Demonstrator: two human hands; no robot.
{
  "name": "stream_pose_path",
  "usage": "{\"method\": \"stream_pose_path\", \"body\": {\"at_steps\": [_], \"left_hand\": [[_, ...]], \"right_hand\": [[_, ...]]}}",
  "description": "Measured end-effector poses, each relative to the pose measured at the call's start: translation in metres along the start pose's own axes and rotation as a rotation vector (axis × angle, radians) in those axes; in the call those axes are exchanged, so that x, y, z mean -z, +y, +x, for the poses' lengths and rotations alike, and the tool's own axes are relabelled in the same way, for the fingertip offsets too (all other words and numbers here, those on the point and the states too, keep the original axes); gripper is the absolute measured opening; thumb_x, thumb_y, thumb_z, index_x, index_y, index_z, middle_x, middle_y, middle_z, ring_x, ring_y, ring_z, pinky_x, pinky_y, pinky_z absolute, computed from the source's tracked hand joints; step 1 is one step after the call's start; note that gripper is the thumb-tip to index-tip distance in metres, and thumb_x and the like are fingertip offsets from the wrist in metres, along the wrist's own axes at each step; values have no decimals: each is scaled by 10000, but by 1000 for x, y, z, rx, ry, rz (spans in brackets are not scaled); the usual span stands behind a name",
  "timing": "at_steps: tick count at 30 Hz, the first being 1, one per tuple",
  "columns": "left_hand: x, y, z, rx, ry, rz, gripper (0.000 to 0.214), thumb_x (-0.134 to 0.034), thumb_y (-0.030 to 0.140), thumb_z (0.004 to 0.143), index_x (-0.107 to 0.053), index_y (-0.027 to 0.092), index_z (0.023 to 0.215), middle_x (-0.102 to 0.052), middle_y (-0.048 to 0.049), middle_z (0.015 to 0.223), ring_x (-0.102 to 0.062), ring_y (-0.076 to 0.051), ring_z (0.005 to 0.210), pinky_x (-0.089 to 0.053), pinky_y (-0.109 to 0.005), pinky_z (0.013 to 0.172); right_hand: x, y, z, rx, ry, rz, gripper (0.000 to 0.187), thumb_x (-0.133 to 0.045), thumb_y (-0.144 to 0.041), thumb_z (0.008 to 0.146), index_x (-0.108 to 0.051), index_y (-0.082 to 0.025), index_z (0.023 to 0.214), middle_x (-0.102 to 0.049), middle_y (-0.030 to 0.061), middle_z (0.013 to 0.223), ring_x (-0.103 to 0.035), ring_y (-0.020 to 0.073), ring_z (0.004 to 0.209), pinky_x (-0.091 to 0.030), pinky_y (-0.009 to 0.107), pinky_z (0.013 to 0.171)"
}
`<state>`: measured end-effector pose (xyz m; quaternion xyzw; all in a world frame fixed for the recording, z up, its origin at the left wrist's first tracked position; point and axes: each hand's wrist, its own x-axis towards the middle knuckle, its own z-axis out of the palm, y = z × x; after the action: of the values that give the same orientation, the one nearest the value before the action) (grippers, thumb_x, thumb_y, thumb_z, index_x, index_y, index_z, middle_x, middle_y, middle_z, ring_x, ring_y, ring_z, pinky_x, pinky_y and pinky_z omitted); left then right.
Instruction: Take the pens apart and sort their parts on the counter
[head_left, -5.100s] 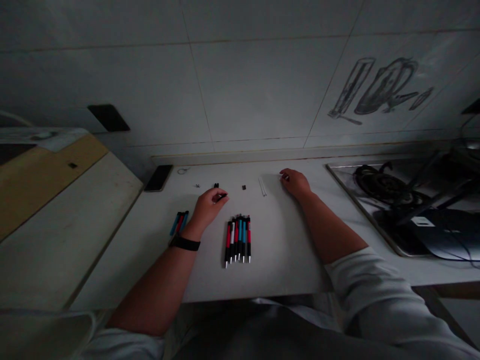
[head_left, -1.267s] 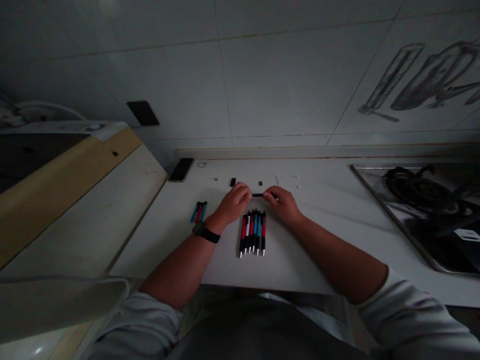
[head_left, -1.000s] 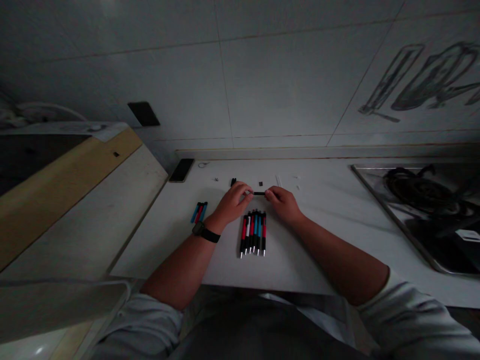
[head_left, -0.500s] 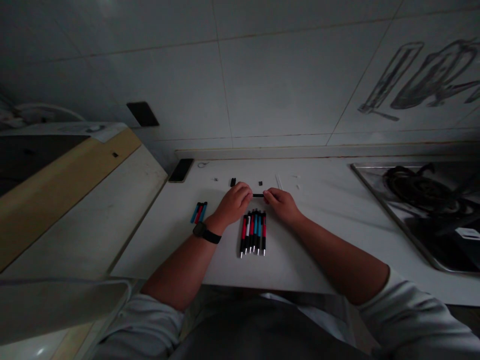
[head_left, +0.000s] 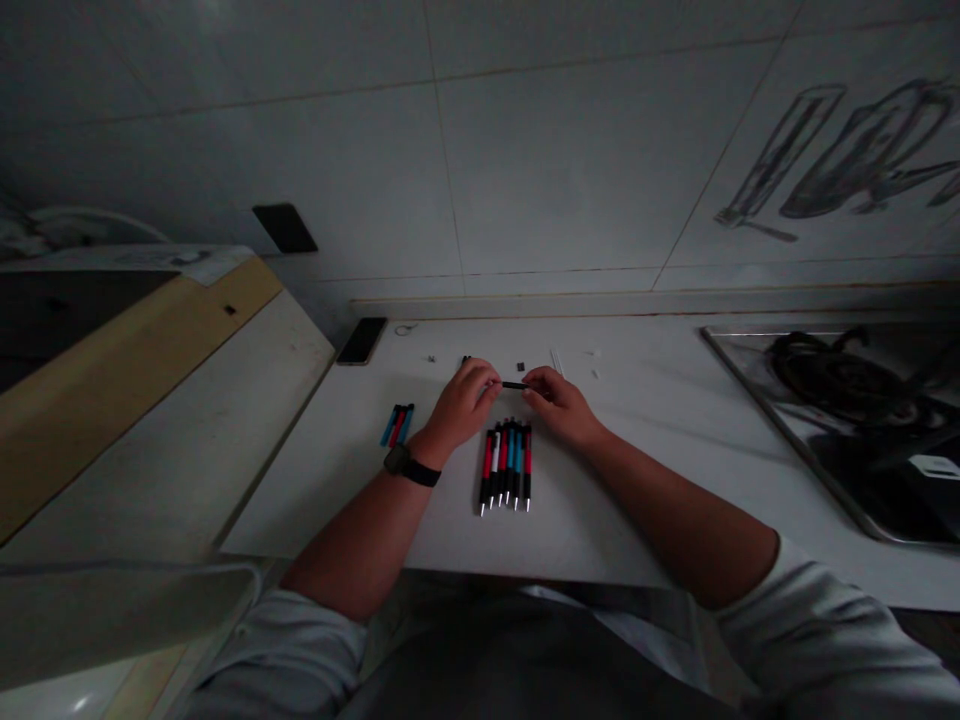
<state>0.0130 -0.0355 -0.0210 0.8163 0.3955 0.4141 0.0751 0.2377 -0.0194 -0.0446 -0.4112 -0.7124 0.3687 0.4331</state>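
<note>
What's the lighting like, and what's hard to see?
Head view: dim overall, the stove burner gloomy; head view: silver pen tips glint; head view: the black tube between left hand and right hand is too dark for detail.

Pen part [head_left: 514, 385] between your left hand [head_left: 463, 400] and right hand [head_left: 559, 405], pens [head_left: 508, 460] on the counter [head_left: 585, 525] before them, barrels [head_left: 398, 425] and phone [head_left: 362, 341] to their left, thin rods [head_left: 556, 358] behind the right, stove [head_left: 817, 435] well rightward.
</note>
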Motion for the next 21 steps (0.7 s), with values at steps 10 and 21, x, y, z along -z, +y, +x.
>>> {"method": "stream_pose_path", "body": {"at_steps": [10,21], "left_hand": [[-1,-1,0,17,54,-34,22,-603,202,1001,-624,205,1005,-602,-73,1085,-604,-204,1086,-520,-379,988],[-16,-5,-1,201,100,-256,190,-576,325,1029,-645,188,917,-631,-73,1041,-630,-183,1015,-544,-329,906]], "right_hand": [[-1,-1,-1,-30,-10,-12,264,-632,-464,922,-612,-230,1043,-650,-8,844,-589,170,749,-445,299,708],[-1,-1,-2,88,94,-114,199,-596,-401,959,-653,-234,1051,-696,40,915,-627,191,782,-484,320,721]]}}
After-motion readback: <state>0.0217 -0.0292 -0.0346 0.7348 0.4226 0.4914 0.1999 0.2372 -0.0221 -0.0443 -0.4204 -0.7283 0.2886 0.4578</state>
